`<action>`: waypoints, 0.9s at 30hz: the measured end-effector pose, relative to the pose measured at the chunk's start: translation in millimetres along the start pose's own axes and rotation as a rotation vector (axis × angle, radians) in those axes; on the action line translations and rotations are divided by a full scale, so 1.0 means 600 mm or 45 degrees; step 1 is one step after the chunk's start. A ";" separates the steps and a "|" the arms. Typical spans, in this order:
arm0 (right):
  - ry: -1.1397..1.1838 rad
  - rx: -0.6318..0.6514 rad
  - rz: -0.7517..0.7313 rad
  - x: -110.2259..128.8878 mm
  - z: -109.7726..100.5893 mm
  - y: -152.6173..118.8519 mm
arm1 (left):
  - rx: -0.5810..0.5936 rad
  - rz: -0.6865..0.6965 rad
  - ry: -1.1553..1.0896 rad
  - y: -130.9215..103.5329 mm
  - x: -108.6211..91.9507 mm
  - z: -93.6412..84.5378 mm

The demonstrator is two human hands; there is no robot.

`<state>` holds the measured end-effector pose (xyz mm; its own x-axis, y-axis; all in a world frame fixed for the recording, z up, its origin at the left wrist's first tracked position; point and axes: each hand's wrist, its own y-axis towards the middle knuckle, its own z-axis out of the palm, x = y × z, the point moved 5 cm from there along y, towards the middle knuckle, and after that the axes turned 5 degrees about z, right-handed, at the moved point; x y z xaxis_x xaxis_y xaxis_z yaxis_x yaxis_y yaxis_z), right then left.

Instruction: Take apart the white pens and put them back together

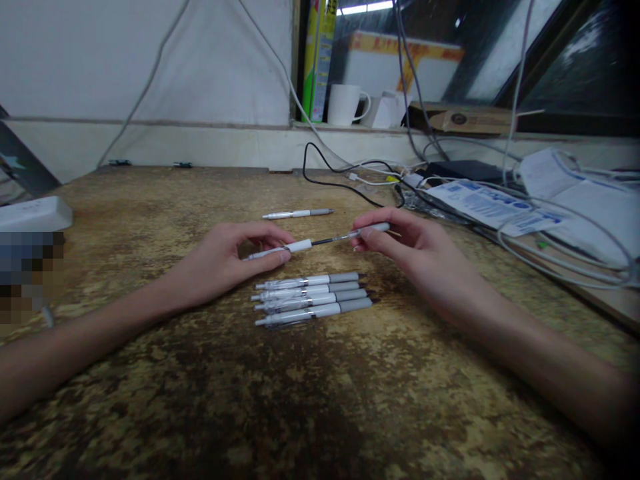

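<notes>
My left hand (pixel 240 250) pinches the white pen barrel (pixel 301 246) between thumb and fingers. A dark ink refill (pixel 323 241) sticks out of the barrel's right end. My right hand (pixel 400 240) is closed on the grey pen grip (pixel 381 227), held apart from the barrel with the refill's tip reaching toward it. Just below, several white and grey pens (pixel 320 311) lie side by side, tips to the right. One more pen (pixel 300 214) rests on the table beyond my hands.
The worn wooden table (pixel 280 400) spreads under everything. Tangled cables (pixel 360 175) and papers (pixel 495 203) cover its back right. A white mug (pixel 344 105) and a yellow-green box (pixel 319 63) stand on the window sill. A white power strip (pixel 37 213) is at the left.
</notes>
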<state>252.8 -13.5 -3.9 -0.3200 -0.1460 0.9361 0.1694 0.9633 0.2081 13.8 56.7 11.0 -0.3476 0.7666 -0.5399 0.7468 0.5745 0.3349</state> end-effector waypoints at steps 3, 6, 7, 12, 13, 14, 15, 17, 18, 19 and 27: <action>-0.027 0.000 -0.014 -0.002 0.000 0.001 | 0.001 -0.004 -0.002 0.000 0.001 0.000; -0.043 0.031 -0.051 -0.001 0.004 0.000 | 0.008 -0.005 -0.003 -0.001 0.000 0.001; -0.051 0.044 -0.062 0.000 0.005 -0.001 | 0.011 -0.004 -0.005 -0.001 0.000 0.001; -0.100 0.085 -0.073 0.009 0.010 -0.008 | 0.042 0.000 -0.040 -0.001 -0.002 0.003; -0.100 0.089 -0.073 0.011 0.010 -0.008 | 0.045 0.000 -0.049 -0.001 -0.002 0.003; -0.101 0.090 -0.075 0.013 0.010 -0.009 | 0.047 0.000 -0.057 -0.001 -0.001 0.004; -0.106 0.089 -0.080 0.014 0.010 -0.010 | 0.050 0.001 -0.066 -0.001 -0.001 0.004; -0.130 0.081 -0.106 0.016 0.009 -0.010 | 0.056 0.001 -0.080 -0.001 0.000 0.004; -0.147 0.076 -0.121 0.017 0.009 -0.010 | 0.059 0.001 -0.087 -0.001 0.000 0.004; -0.163 0.073 -0.132 0.017 0.009 -0.011 | 0.062 0.003 -0.093 -0.001 0.000 0.004; -0.108 0.237 -0.125 0.021 0.034 -0.023 | 0.067 0.020 -0.106 -0.002 -0.004 0.005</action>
<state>227.4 -23.9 -0.9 -0.4050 -0.2294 0.8851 -0.0389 0.9715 0.2340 15.4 53.3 9.8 -0.2891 0.7478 -0.5976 0.7815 0.5450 0.3038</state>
